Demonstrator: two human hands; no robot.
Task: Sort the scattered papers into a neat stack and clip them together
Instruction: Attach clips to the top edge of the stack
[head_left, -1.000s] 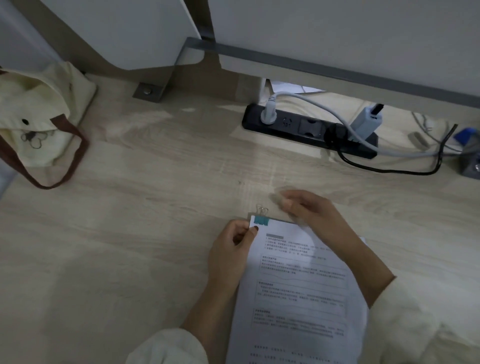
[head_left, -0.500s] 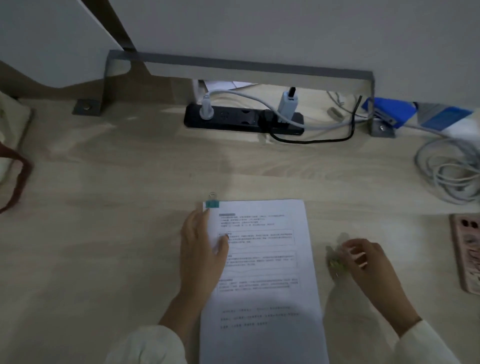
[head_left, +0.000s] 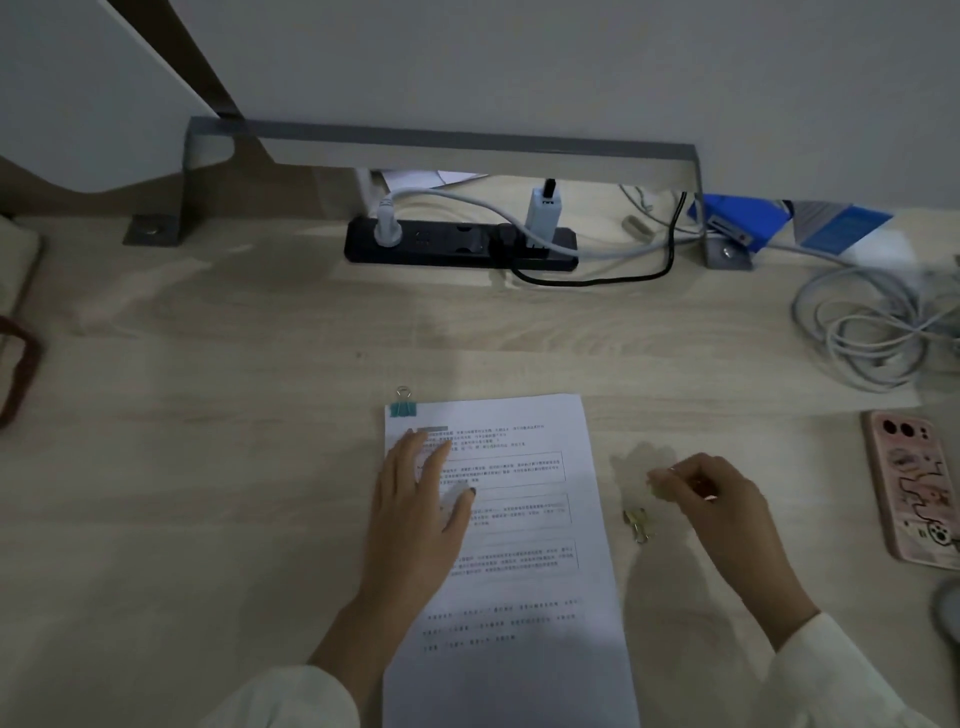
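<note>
A stack of printed papers (head_left: 519, 519) lies squared on the wooden desk (head_left: 208, 467), running toward me. A teal binder clip (head_left: 403, 408) grips its top left corner, with the wire handle pointing away. My left hand (head_left: 421, 509) rests flat on the stack's left side, fingers spread, pressing it down. My right hand (head_left: 711, 499) hovers to the right of the stack, its fingertips pinched on a small, pale, blurred clip. A gold-coloured binder clip (head_left: 638, 524) lies loose on the desk between the stack and that hand.
A pink phone (head_left: 911, 486) lies face down at the right edge. A coil of grey cable (head_left: 872, 332) sits behind it. A black power strip (head_left: 460, 244) with plugs lies under a metal shelf bracket (head_left: 441, 140). A cloth bag (head_left: 15, 312) shows at the far left.
My right hand left the top of the stack, swung right to the loose clips and pinched one up. My left hand went from gripping the clipped corner to lying flat on the papers.
</note>
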